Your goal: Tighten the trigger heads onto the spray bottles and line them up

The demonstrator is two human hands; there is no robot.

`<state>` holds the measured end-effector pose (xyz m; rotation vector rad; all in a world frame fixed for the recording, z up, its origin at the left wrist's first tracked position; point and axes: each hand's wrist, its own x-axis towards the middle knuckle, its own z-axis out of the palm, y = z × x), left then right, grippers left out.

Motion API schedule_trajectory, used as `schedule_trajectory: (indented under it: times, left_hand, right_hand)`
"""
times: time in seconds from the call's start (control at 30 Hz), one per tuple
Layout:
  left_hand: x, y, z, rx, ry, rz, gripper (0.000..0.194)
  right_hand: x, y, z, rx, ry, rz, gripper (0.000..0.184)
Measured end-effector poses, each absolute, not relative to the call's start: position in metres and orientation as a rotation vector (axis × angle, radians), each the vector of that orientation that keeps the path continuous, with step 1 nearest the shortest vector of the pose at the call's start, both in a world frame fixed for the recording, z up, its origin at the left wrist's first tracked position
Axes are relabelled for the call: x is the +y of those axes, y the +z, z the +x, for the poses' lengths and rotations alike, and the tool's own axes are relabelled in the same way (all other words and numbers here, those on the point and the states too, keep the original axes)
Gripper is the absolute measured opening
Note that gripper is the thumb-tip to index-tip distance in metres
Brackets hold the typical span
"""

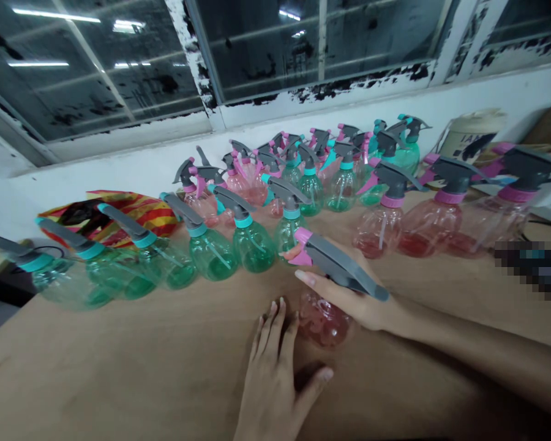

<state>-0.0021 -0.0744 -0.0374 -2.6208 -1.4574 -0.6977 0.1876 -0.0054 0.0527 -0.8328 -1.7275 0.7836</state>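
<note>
Well, the right hand (358, 312) is closed around the neck of a pink plastic spray bottle (324, 321), its fingers curled just under the grey trigger head (337, 266), while the left hand (275, 383) lies open and palm-down, fingers spread, on the tan tabletop (82, 373), just beside the bottle's base at about 8 o'clock from it. That bottle looks light and thin-walled, stiff enough to keep its round shape, though it might dent under a hard squeeze. Its smooth belly seems likely to slip in wet fingers, so the narrow neck below the head looks like the surest place to hold it, as any liquid inside could shift its weight. At 12 o'clock, almost touching the right hand, stands a green spray bottle (254, 248) with a teal collar, and more of these run in a line toward 9 o'clock. Larger pink spray bottles (379, 229) stand from 1 to 3 o'clock, while mixed rows crowd together against the white wall (133, 162) beyond. A red-and-yellow striped plastic bag (123, 214) lies at 10 o'clock, a cream tub (475, 135) sits at 1 o'clock, and a pixelated patch hides whatever lies at 3 o'clock.
</note>
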Motion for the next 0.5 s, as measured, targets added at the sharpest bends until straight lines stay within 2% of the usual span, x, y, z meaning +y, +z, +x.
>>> schedule_trajectory:
  times: [0.27,0.5]
  left_hand:
    - [-0.0730,-0.0376,-0.0008,-1.483,-0.675,-2.652,0.069]
    - [-0.0738,-0.0383,-0.0023,-1.484,-0.699,-2.636,0.067]
  right_hand:
    - [-0.0054,0.0538,0.1878,-1.747,0.746,-0.843,0.020]
    - [-0.0042,0.0566,0.1869,-1.780,0.701,-0.881,0.011]
